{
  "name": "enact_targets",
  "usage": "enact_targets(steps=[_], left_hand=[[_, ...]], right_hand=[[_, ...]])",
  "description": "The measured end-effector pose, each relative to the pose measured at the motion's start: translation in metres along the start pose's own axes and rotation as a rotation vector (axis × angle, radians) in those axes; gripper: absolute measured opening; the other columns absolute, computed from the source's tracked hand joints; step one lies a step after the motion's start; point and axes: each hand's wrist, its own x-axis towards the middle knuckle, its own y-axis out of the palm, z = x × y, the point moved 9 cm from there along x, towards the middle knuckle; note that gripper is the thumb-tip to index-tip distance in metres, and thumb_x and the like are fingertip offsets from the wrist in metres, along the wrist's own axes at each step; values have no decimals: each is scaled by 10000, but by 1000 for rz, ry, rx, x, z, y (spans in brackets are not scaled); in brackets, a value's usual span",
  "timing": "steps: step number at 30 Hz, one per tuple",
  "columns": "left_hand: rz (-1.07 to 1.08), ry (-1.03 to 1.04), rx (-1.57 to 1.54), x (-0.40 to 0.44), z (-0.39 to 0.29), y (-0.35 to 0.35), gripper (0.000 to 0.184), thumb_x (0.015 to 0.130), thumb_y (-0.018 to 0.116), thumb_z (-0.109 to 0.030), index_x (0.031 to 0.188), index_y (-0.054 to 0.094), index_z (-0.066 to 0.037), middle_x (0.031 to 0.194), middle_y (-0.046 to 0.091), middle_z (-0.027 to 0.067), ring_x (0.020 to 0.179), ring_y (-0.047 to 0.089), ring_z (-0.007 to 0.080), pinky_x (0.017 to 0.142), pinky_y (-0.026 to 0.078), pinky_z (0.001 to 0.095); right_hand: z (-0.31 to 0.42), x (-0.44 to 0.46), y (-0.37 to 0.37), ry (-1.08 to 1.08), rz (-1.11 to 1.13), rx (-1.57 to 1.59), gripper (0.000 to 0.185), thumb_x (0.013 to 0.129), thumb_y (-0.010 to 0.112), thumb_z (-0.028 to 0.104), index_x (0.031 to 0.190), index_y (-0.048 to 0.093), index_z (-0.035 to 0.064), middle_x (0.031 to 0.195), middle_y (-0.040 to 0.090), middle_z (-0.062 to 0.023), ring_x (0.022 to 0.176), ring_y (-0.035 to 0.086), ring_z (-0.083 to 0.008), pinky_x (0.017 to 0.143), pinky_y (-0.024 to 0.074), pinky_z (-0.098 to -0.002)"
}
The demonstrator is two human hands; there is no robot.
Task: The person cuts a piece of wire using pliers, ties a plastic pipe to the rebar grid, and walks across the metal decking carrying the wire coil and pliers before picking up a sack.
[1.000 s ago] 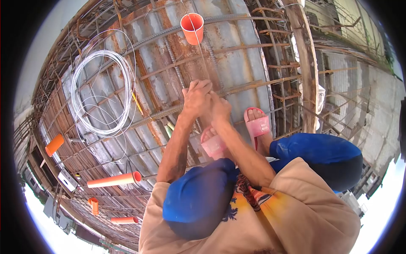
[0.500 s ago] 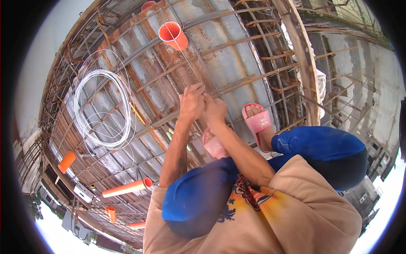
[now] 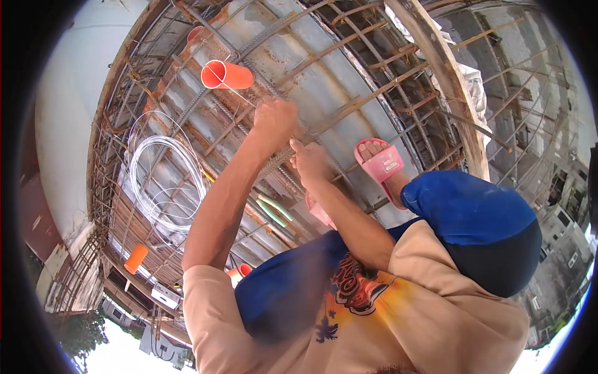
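Beneath rusty rebar (image 3: 274, 30) lies sheeting (image 3: 324, 93), apparently metal.

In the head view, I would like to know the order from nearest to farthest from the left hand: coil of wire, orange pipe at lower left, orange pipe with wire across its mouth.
From the left hand:
1. Orange pipe with wire across its mouth, just up and left.
2. Coil of wire, lower left.
3. Other orange pipe, beyond the coil.

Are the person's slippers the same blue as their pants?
No, the slippers are pink, while the pants are bright blue and black.
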Motion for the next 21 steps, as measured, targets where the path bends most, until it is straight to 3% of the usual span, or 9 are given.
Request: enact_targets(steps=[6, 8, 11, 14, 15, 21], left_hand=[[427, -146, -57, 27, -5, 47, 277, 781, 682, -241, 975, 699, -45, 972, 702, 162, 955, 681, 304, 780, 533, 419], [494, -253, -19, 28, 2, 60, 260, 800, 646, -222, 1005, 697, -71, 1005, 705, 135, 960, 684, 277, 818, 494, 434], [436, -383, -87, 28, 0, 54, 233, 842, 588, -210, 1002, 698, -80, 1027, 705, 132, 953, 688, 277, 866, 460, 449], [336, -450, -44, 22, -5, 64, 211, 853, 565, -179, 994, 699, -98, 997, 713, 119, 942, 692, 273, 917, 428, 433], [331, -432, -13, 22, -10, 61, 202, 854, 564, -174, 986, 699, -102, 988, 716, 113, 934, 694, 273, 931, 417, 432], [233, -427, 89, 18, -14, 62, 152, 845, 576, -164, 926, 694, -113, 896, 725, 96, 860, 707, 261, 926, 397, 407]], right_hand=[[-4, 8, -3, -9, 25, -180, 351, 843, 715, 272, 703, 517, 18, 596, 580, -108, 514, 577, -185, 450, 454, -304], [-28, 27, -1, -121, 74, 85, 359, 862, 682, 286, 692, 521, 14, 589, 586, -113, 513, 585, -209, 455, 461, -332], [-46, 40, 0, -218, 111, 94, 402, 865, 656, 327, 668, 526, 2, 577, 593, -125, 531, 601, -234, 484, 470, -357], [-24, 24, -9, -197, -66, -133, 447, 781, 723, 318, 581, 520, -26, 509, 508, -142, 497, 519, -220, 489, 414, -391], [-9, 16, -14, -177, -153, -217, 464, 740, 759, 305, 542, 517, -38, 477, 465, -148, 476, 475, -210, 484, 385, -406], [15, 2, -19, -229, -140, -248, 459, 738, 735, 317, 568, 525, -55, 492, 476, -165, 491, 470, -225, 501, 374, -441]])
